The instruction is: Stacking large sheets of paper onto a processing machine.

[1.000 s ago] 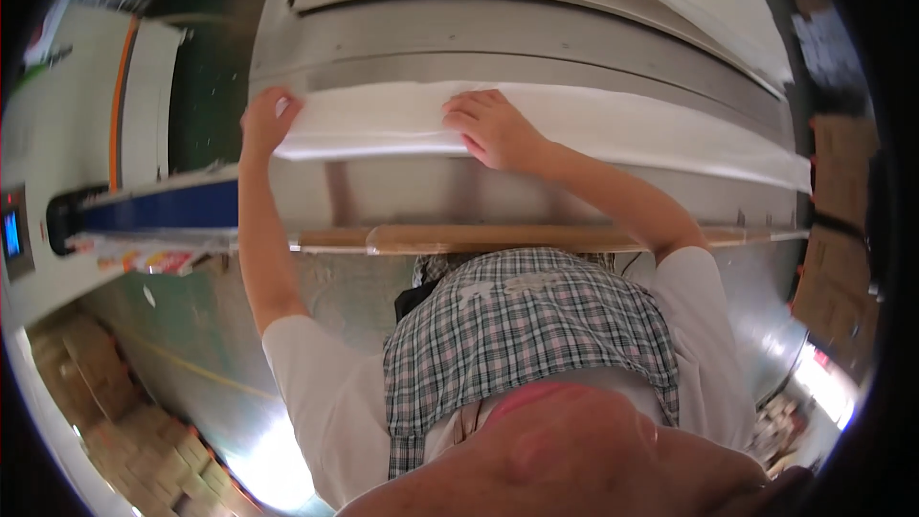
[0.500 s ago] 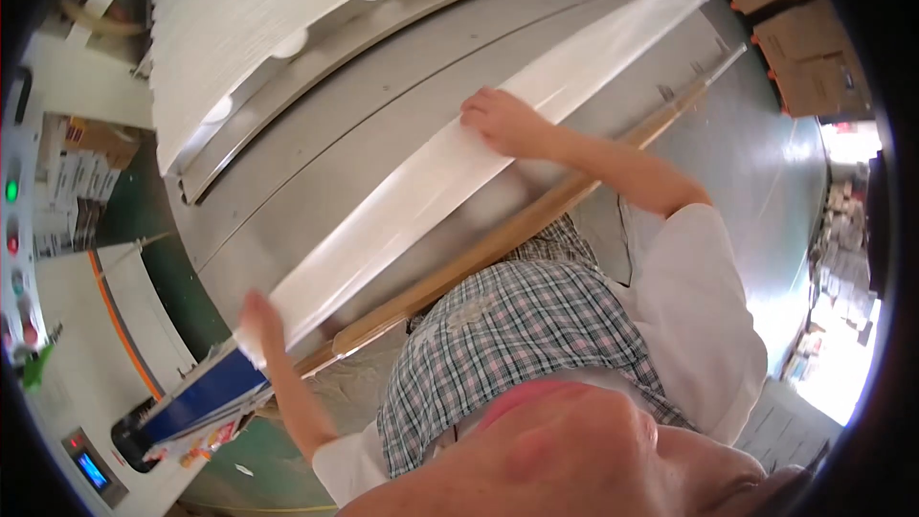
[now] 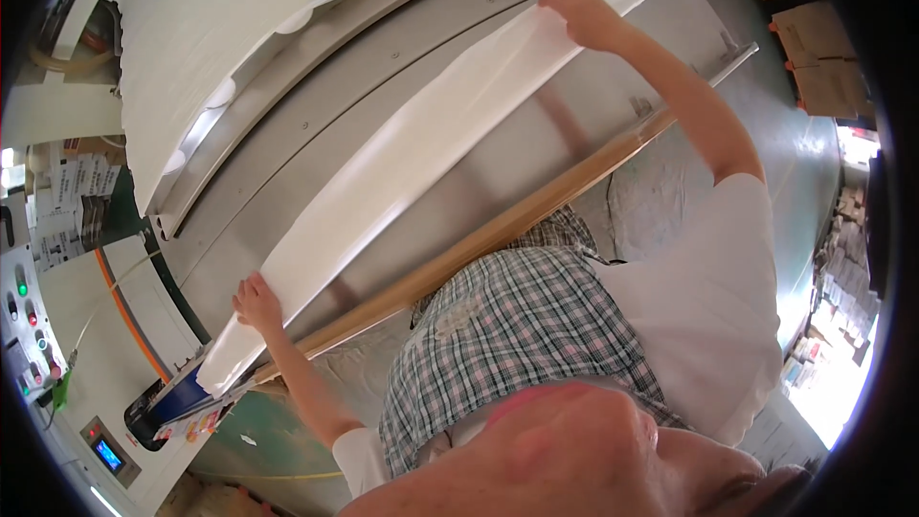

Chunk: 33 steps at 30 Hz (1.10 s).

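Observation:
A long, glossy white folded sheet [image 3: 421, 144] stretches across the grey metal table [image 3: 373, 91], from lower left to upper right. My left hand [image 3: 257, 303] rests on the sheet near its left end, fingers spread over its far edge. Toward the right end, my right hand [image 3: 586, 17] lies across the sheet with its fingers stretched flat on it. Whether the sheet is film or cloth I cannot tell. Both palms face down and hide what is under them.
A wooden rail [image 3: 479, 241] runs along the table's front edge, close to my checked apron. Beyond a metal bar hangs a wide white sheet [image 3: 211, 48]. A control panel [image 3: 33, 321] with buttons stands left. Cardboard boxes [image 3: 818, 43] are stacked at the far right.
My right hand has moved away along the sheet toward its right end. The sheet lies farther left and away, its left end now over the blue part. My left hand stays near that end.

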Each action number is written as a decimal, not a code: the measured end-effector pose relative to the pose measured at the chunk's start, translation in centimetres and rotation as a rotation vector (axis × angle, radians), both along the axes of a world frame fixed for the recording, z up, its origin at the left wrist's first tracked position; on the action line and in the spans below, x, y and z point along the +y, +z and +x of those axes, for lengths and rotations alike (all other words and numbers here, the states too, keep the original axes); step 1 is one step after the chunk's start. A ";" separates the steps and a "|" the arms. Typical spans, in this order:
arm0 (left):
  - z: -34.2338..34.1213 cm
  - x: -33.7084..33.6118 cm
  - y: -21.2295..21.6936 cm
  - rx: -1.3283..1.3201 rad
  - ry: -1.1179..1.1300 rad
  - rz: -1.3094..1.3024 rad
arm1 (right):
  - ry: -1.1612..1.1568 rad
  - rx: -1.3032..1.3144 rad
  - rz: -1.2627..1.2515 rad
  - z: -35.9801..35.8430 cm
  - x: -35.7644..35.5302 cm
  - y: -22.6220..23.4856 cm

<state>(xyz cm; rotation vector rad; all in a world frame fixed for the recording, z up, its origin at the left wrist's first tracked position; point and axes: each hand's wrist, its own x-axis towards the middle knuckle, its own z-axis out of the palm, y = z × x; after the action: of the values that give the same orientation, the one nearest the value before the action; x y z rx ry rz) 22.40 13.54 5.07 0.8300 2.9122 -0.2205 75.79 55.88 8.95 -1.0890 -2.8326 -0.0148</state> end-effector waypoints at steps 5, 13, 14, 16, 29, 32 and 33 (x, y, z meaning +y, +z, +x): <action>3.3 1.0 -0.7 0.070 -0.005 0.099 | -0.029 -0.090 -0.012 4.0 4.2 0.7; 4.3 1.0 -1.2 0.121 0.047 0.158 | 0.050 0.082 -0.260 6.1 4.9 1.5; 4.3 1.0 -1.3 0.119 0.049 0.156 | 0.065 0.112 -0.208 6.2 5.0 1.5; 4.2 1.1 -1.4 0.135 0.028 0.157 | 0.022 0.031 -0.120 8.3 6.7 0.5; 2.9 1.3 -1.6 0.086 -0.012 0.155 | -0.915 0.228 0.331 20.0 14.6 -4.6; 4.3 1.8 -0.9 0.030 0.034 0.127 | -1.083 0.278 0.306 22.9 16.0 -4.9; 4.9 2.1 -0.7 0.019 0.022 0.107 | -1.079 0.280 0.298 22.7 16.0 -4.4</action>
<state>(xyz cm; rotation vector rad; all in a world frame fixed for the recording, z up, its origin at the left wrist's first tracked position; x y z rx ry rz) 27.28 15.65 4.33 0.8147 2.9719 -0.0716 98.50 71.92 4.50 -2.1308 -1.6369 -0.3192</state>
